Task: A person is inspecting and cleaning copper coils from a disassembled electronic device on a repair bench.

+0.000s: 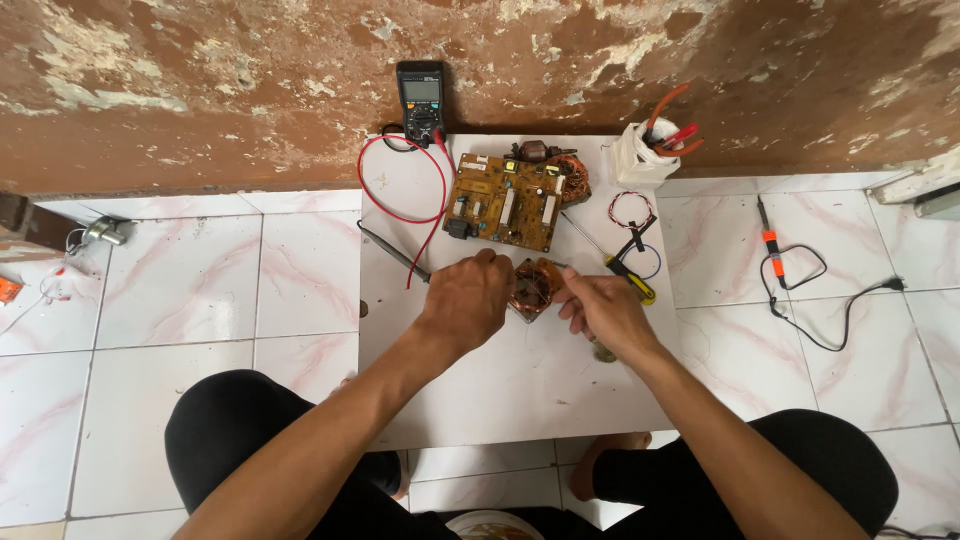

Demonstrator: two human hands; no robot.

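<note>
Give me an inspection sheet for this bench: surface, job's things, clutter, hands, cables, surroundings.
Surface: white board laid on a tiled floor.
Job's things: small copper-wound part, held between both hands.
Clutter: brown circuit board, multimeter against the wall, yellow-handled screwdriver, white cup of pliers, second copper coil.
Hands: left hand and right hand both grip the part.
Cables: red probe lead loops over the board; soldering iron with black cord on the floor.
Surroundings: peeling brown wall.
</note>
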